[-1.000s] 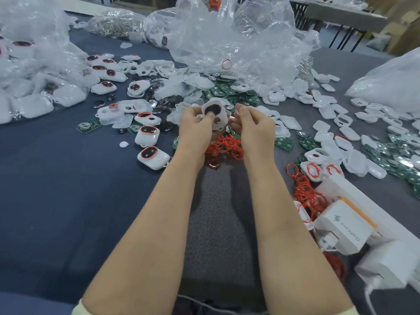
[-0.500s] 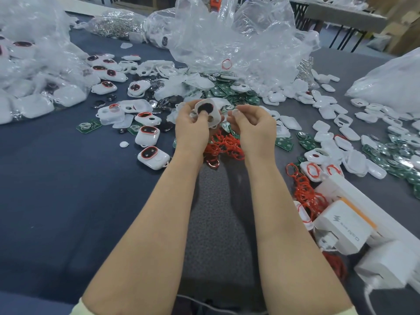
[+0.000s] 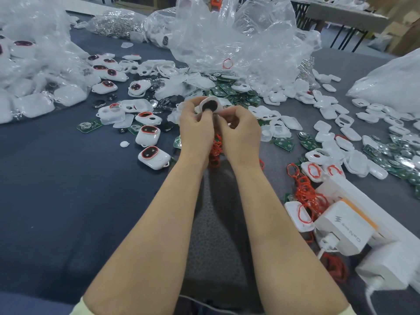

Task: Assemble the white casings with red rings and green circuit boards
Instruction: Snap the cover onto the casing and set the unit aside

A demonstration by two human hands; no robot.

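A white casing (image 3: 210,105) with a dark opening rimmed in red is held up over the table's middle. My left hand (image 3: 196,123) grips its left side, and my right hand (image 3: 239,129) pinches its right edge with curled fingers. Below the hands lies a heap of loose red rings (image 3: 215,147). Several casings fitted with red rings (image 3: 153,156) sit to the left of my left wrist. Green circuit boards (image 3: 229,90) are scattered beyond the hands and another pile of boards (image 3: 395,155) lies at the right.
Crumpled clear plastic bags (image 3: 238,37) stand at the back, more bags of white parts (image 3: 31,71) at the left. Loose white casing halves (image 3: 329,130) cover the right side. A white power strip with chargers (image 3: 354,223) lies at the lower right beside more red rings (image 3: 305,189).
Both hands have come closer together and the casing has shifted slightly left and upward, tilted so its dark opening faces me more squarely.
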